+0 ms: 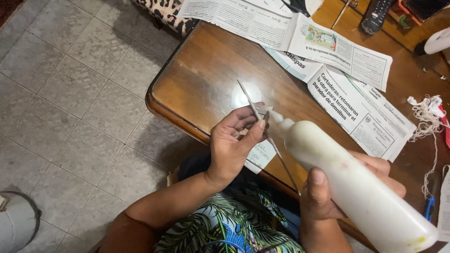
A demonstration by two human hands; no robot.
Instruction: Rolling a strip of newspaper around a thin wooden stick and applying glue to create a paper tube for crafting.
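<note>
My left hand (234, 143) pinches a thin metal rod (269, 138) between thumb and fingers, over the front edge of a wooden table (201, 70). The rod runs slanted from upper left to lower right. My right hand (328, 197) grips a large white glue bottle (356, 182), tilted with its nozzle (274, 116) touching the rod right beside my left thumb. A small piece of paper (260, 157) lies under the hands at the table's edge.
Newspaper sheets (347, 93) cover the table's middle and back. A tangle of white string (429, 112) lies at the right, a dark remote control (377, 14) at the back. Grey floor tiles (70, 93) spread to the left, with a grey bucket (16, 222) at lower left.
</note>
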